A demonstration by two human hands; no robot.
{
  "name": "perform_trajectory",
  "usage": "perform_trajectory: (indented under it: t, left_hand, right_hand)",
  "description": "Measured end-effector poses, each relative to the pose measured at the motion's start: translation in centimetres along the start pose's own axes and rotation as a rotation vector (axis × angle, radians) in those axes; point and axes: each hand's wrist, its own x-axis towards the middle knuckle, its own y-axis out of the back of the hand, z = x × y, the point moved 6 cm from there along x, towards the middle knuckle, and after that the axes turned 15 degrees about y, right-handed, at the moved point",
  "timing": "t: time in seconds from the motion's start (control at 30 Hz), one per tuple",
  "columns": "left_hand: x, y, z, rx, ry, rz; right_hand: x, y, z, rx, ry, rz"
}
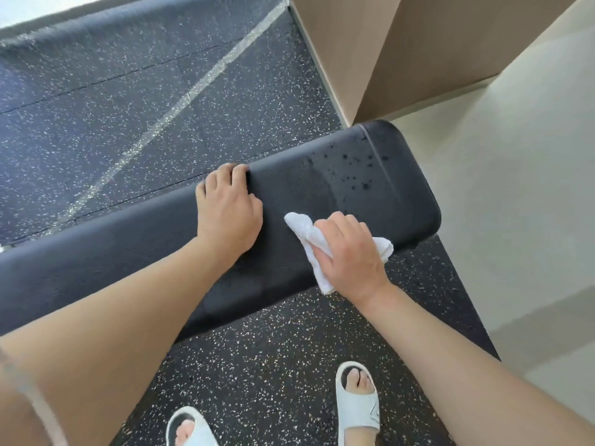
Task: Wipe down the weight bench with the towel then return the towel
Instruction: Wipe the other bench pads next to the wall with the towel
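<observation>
Bench: the black padded weight bench (322, 188) runs diagonally from the lower left to the upper right, its rounded end close to a beige wall corner (370, 75).
Bench surface: dark wet droplets (357, 175) speckle the pad near the rounded end; the pad under and between the hands looks matte and even.
Towel: the small white towel (306, 235) lies bunched on the pad at its near edge, one corner pointing toward the left hand, another part overhanging the edge.
Right hand: the right hand (349, 252) lies on top of the towel, fingers curled round the bunched cloth, pressing it to the pad.
Left hand: the left hand (227, 210) rests palm-down on the pad, fingers slightly spread and curled over the far edge, thumb beside the palm; it holds nothing loose.
Spacing: the hands are near each other, not touching.
Floor: black speckled rubber flooring (128, 107) with a pale painted line.
Feet: two white slide sandals (357, 403) stand below the bench.
</observation>
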Motion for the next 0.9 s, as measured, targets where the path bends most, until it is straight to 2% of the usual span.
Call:
perform_trajectory:
  t: [0.13,0.3,0.57,0.7,0.9]
  left_hand:
    - [-1.9,-1.8,0.1,-0.066,0.093,0.112]
    - [-1.7,-2.3,-0.1,-0.073,0.134,0.153]
    - [-1.2,-2.6,-0.1,-0.020,0.126,0.190]
    - [-1.3,-2.6,0.2,-0.001,0.123,0.182]
    - [-1.2,-2.6,0.4,0.003,0.121,0.196]
  right_hand:
    - [0.4,0.1,0.2,0.064,0.022,0.023]
    - [1.5,-0.3,0.7,0.086,0.080,0.071]
    - [15.3,-4.2,5.4,0.101,-0.039,0.171]
    - [21.1,-6.1,7.2,0.110,-0.094,0.014]
    - [24.4,-10.3,10.2,0.199,-0.198,-0.425]
